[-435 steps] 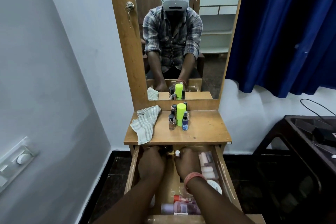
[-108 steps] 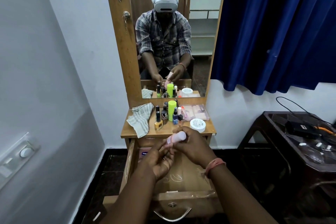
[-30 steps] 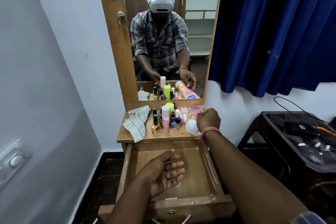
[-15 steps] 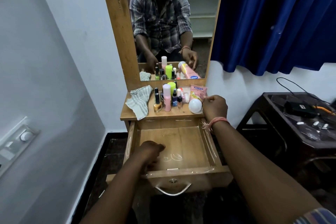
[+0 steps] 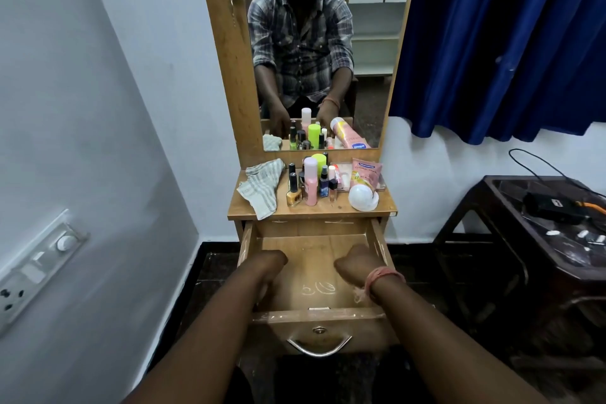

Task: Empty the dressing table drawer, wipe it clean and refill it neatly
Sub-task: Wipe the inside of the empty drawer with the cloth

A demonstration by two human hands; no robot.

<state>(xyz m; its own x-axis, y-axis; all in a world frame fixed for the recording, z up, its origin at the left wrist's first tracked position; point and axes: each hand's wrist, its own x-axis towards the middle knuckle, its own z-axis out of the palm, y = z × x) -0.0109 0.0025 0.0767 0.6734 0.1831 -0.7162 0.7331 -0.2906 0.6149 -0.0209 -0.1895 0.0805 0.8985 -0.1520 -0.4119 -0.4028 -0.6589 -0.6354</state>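
Head view: the drawer (image 5: pixel 314 315) is pulled out under the counter (image 5: pixel 328 210).
Left hand (image 5: pixel 265 267): inside the drawer, near its left wall; fingers hidden, cannot tell.
Right hand (image 5: pixel 355 264): inside, near the right wall; fingers hidden too.
Cloth (image 5: pixel 262 185): on the counter's left edge.
Bottles (image 5: pixel 310 182): mid counter, by the mirror.

Nothing here reads clearly. The pink pouch (image 5: pixel 366 171) on the dressing table top has a dark blue band with pale lettering across its upper edge, too small to make out. The pink tube reflected in the mirror (image 5: pixel 352 141) carries a blue label, reversed and blurred.
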